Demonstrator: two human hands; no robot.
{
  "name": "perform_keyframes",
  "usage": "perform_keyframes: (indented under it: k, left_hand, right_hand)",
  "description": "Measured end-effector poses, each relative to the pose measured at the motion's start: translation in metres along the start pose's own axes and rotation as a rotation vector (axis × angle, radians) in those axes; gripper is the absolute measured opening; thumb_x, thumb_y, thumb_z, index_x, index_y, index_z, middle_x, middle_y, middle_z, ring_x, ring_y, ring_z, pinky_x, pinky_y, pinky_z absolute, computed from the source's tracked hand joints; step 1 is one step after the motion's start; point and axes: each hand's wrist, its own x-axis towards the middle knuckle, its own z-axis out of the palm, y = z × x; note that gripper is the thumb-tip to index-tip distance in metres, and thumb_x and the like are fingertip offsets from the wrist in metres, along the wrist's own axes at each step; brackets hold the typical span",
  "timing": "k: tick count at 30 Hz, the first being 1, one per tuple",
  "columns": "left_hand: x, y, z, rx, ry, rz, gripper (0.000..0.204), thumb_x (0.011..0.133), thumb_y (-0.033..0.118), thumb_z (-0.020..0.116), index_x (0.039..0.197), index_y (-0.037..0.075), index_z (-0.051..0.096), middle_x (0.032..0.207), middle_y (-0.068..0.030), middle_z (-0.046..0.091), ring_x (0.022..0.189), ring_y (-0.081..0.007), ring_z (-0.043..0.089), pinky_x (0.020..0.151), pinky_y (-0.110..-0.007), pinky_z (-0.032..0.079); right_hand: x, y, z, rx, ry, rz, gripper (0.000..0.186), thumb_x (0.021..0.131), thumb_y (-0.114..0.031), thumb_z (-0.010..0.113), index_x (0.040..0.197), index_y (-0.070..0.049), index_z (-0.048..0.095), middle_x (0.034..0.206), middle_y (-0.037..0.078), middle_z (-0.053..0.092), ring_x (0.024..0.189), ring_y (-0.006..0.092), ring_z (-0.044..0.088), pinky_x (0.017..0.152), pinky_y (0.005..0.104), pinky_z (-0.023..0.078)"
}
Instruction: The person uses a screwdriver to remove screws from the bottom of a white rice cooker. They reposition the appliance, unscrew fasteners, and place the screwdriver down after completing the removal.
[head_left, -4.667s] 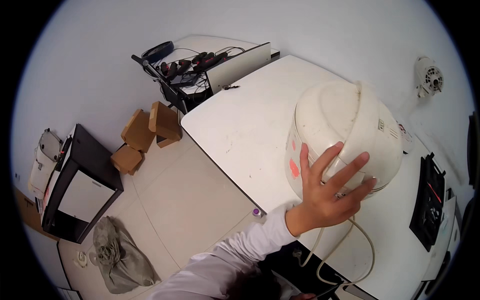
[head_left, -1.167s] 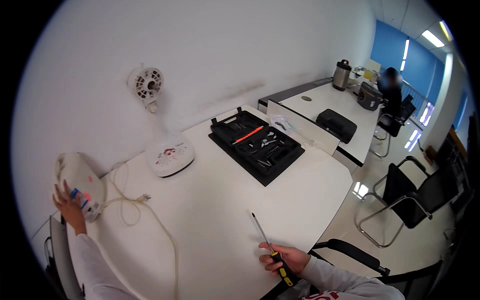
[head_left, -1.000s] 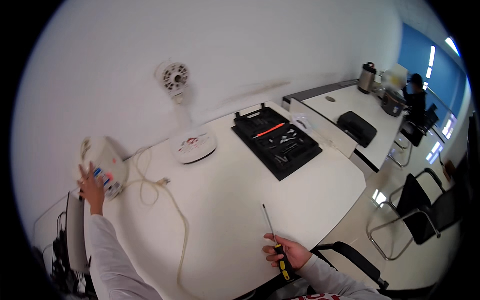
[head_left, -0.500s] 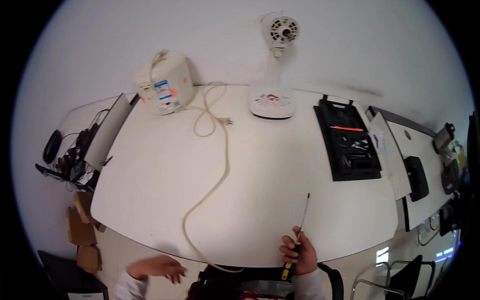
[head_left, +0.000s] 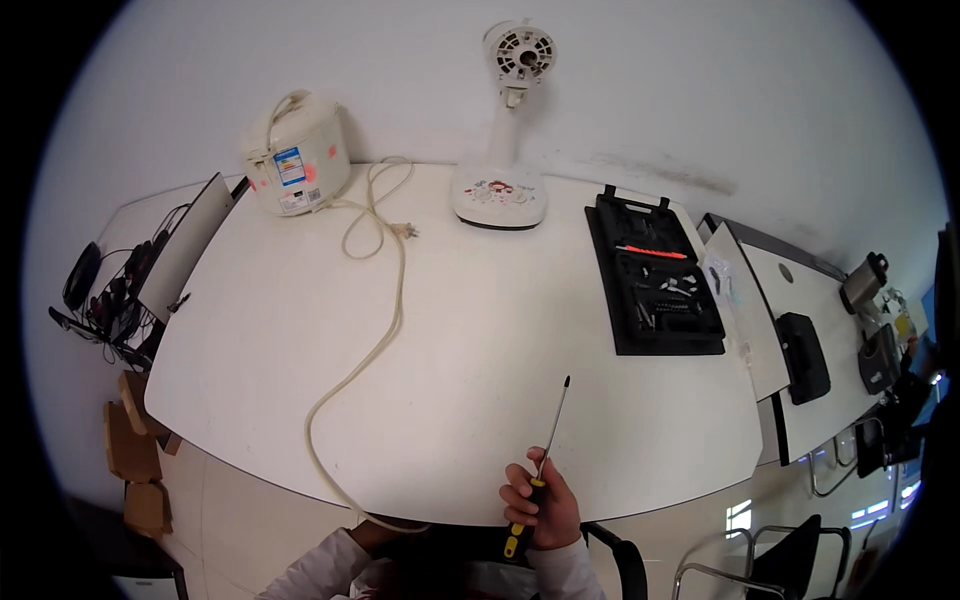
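Observation:
My right hand (head_left: 553, 508) is closed round the black-and-yellow handle of a screwdriver (head_left: 557, 420), above the table's near edge. Its dark tip points up and away over the white tabletop. My left hand (head_left: 388, 532) is low at the near edge, beside the beige power cord (head_left: 316, 440). Shadow and the table edge hide its fingers, so I cannot tell whether it touches the cord. That cord loops across the table from a cream rice cooker (head_left: 297, 160) at the far left. Its plug (head_left: 404, 230) lies on the tabletop.
A white fan stand (head_left: 499, 199) without blades or guard stands at the back middle. An open black tool case (head_left: 665, 285) with bits and an orange-red strip lies at the right. Side tables flank the desk; cardboard boxes (head_left: 132, 445) and chairs (head_left: 800, 555) are on the floor.
My left hand has moved from the left, in toward my body at the table edge. My right hand still holds the screwdriver. The whole view has turned slightly right.

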Motion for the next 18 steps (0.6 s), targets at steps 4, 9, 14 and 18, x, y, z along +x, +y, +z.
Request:
perform_keyframes:
  k: [4, 9, 14, 18]
  left_hand:
    - [-0.03, -0.007, 0.017, -0.064, -0.034, 0.124, 0.035, 0.089, 0.021, 0.059, 0.117, 0.002, 0.053, 0.107, -0.0079, 0.061, 0.097, -0.0176, 0.058, 0.085, -0.03, 0.046]
    - [-0.078, 0.04, 0.034, -0.262, 0.17, -0.187, 0.022, 0.093, 0.018, 0.051, 0.107, 0.001, 0.056, 0.098, -0.007, 0.062, 0.092, -0.0157, 0.058, 0.082, -0.029, 0.047]
    - [-0.125, 0.099, -0.011, 0.296, -0.133, 0.007, 0.022, 0.094, 0.013, 0.047, 0.106, -0.001, 0.06, 0.094, -0.0108, 0.064, 0.088, -0.0174, 0.06, 0.078, -0.029, 0.047]
    - [-0.174, 0.176, -0.04, 0.285, -0.309, -0.165, 0.019, 0.094, 0.012, 0.046, 0.101, 0.0, 0.058, 0.081, -0.0073, 0.064, 0.078, -0.0161, 0.061, 0.075, -0.029, 0.047]
  right_hand:
    - [-0.001, 0.002, 0.0, -0.07, -0.024, 0.025, 0.029, 0.097, -0.037, 0.036, 0.114, -0.017, 0.047, 0.078, 0.004, 0.042, 0.058, 0.0098, 0.033, 0.047, 0.0202, 0.03]
    - [-0.002, 0.004, -0.005, -0.06, -0.028, 0.015, 0.028, 0.097, -0.037, 0.035, 0.113, -0.018, 0.048, 0.075, 0.003, 0.041, 0.057, 0.0091, 0.033, 0.046, 0.0197, 0.03]
    - [-0.004, 0.003, -0.004, 0.022, -0.034, 0.019, 0.028, 0.098, -0.036, 0.033, 0.112, -0.018, 0.048, 0.074, 0.002, 0.041, 0.056, 0.0087, 0.033, 0.045, 0.0193, 0.031]
    - [-0.005, 0.007, -0.002, -0.006, -0.096, 0.024, 0.027, 0.098, -0.035, 0.032, 0.112, -0.017, 0.048, 0.074, 0.002, 0.041, 0.056, 0.0087, 0.033, 0.045, 0.0192, 0.031]
